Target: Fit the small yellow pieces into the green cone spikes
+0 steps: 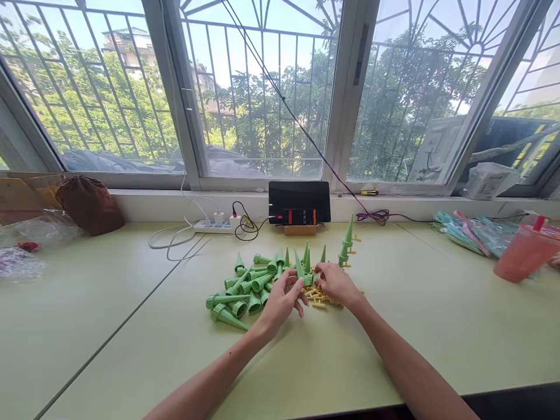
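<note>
Green plastic cones [225,298] with ribbed collars lie in a heap left of centre on the table. My left hand [282,296] is closed on one green cone [300,269], which points upward. Close on its right, my right hand [336,281] has its fingers bent together at the collar; what they hold is too small to make out. Small yellow valve pieces [318,304] are scattered beneath and between both hands. Behind my right hand, a stack of green cones [345,240] stands upright with yellow pieces jutting out to the right.
A phone [300,217] leans before a dark tablet [299,195] at the table's back. A power strip [214,225] with cables lies left of them. A brown pouch [90,204] sits far left; a red cup [525,251] and plastic packets [466,233] are at the right.
</note>
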Demonstrator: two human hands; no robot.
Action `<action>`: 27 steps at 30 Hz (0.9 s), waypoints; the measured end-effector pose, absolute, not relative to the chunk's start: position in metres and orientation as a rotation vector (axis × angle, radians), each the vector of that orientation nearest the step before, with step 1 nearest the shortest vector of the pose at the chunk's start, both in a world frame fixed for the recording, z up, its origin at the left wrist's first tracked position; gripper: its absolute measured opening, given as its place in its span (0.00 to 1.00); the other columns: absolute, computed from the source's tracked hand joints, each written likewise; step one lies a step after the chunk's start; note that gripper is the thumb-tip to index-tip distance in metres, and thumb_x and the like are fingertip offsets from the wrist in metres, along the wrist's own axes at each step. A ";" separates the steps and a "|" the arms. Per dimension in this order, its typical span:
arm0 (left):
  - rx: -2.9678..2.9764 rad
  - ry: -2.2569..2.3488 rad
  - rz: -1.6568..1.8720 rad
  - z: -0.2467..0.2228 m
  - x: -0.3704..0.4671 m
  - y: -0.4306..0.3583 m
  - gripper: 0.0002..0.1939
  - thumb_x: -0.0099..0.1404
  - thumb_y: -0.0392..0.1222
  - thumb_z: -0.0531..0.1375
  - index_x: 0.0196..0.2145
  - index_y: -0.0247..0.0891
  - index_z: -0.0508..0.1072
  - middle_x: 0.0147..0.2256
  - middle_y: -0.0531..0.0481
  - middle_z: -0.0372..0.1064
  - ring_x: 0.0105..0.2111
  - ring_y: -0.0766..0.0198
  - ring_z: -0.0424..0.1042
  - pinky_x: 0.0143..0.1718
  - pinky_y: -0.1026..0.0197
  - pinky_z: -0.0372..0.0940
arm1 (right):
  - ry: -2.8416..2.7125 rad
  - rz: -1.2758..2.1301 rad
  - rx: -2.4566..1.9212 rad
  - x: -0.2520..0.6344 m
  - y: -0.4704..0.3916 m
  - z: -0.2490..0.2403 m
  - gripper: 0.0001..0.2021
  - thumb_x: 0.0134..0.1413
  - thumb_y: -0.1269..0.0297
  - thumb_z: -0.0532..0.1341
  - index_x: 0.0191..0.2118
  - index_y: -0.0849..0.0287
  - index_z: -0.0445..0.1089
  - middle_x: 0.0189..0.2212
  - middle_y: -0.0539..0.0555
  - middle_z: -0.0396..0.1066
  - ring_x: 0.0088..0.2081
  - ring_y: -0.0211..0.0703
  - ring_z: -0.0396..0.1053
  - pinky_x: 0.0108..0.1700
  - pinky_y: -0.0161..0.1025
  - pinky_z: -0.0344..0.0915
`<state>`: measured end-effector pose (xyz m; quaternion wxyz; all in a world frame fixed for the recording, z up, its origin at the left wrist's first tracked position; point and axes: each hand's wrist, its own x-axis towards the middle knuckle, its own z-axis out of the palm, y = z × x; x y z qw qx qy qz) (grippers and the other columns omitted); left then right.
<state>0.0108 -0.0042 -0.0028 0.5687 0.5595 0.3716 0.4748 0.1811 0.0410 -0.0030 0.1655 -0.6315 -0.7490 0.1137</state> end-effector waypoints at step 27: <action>1.335 0.861 1.096 -0.005 0.011 -0.003 0.22 0.60 0.55 0.60 0.42 0.37 0.61 0.31 0.53 0.60 0.23 0.68 0.69 0.15 0.67 0.63 | -2.162 0.361 -1.773 0.183 0.045 -0.008 0.09 0.54 0.71 0.58 0.42 0.60 0.70 0.37 0.56 0.73 0.38 0.41 0.68 0.35 0.33 0.55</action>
